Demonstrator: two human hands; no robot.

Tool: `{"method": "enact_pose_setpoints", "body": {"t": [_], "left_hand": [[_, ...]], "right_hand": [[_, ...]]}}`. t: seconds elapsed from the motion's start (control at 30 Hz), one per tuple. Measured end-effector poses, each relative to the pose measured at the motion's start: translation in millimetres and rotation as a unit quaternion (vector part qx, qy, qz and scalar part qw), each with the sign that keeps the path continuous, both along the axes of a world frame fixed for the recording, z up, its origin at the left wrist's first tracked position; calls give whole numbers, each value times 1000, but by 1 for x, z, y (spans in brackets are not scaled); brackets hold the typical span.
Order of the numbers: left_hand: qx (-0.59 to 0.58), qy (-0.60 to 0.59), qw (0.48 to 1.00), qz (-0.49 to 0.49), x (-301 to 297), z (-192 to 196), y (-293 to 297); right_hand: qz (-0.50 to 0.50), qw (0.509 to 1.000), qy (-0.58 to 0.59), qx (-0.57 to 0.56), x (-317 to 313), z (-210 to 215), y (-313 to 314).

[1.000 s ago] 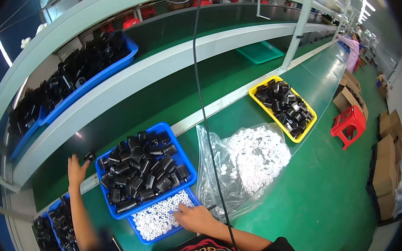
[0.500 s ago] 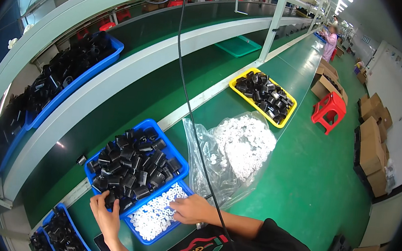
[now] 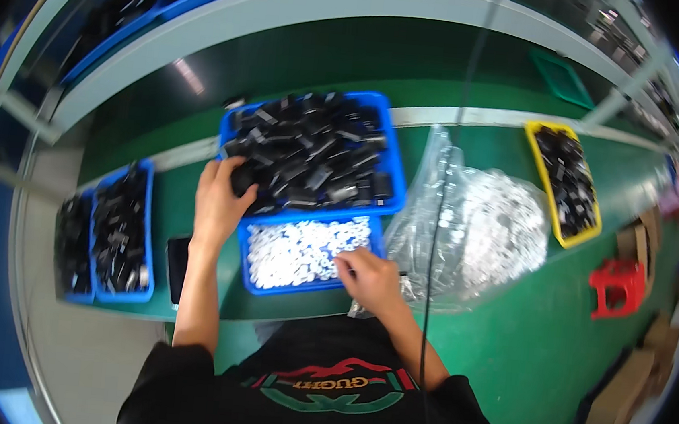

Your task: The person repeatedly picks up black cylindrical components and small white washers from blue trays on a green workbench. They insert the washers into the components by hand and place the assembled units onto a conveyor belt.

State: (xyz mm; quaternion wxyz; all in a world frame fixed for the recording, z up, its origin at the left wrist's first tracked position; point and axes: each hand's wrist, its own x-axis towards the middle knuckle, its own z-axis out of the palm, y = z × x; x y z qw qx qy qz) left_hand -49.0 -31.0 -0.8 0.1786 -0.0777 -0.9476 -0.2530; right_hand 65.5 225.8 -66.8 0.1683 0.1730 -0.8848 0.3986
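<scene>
My left hand (image 3: 222, 200) is at the left front corner of a blue tray (image 3: 396, 168) heaped with shiny black plastic parts. Its thumb and fingers close round one black plastic part (image 3: 241, 178). In front of that tray, and touching it, lies a smaller blue tray (image 3: 284, 289) of small white ring-shaped pieces (image 3: 296, 249). Over this tray's right end is my right hand (image 3: 371, 281), its fingers drawn together in a pinch. Whatever is between those fingertips is too small to make out.
To the right lies a clear plastic bag (image 3: 424, 219) of white pieces, then a yellow tray (image 3: 593, 234) of black parts. Blue bins (image 3: 149, 264) and a dark flat device (image 3: 176, 266) are at left. A black cable (image 3: 429, 300) hangs in front. A red stool (image 3: 617, 286) stands right.
The view has swung left and downward, so the trays now sit nearer the middle. My left hand has closed round a black part at the tray corner; my right hand stays by the white pieces.
</scene>
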Motion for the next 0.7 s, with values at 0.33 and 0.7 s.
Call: {"method": "enact_pose_setpoints", "body": {"t": [0.33,0.7], "left_hand": [[92,-74,986,115,21,21,5],[775,-117,620,36,62,12,25]], "right_hand": [[133,987,-93,-20,-11,20,23],[161,966,-193,-53,-26,29,26]]}}
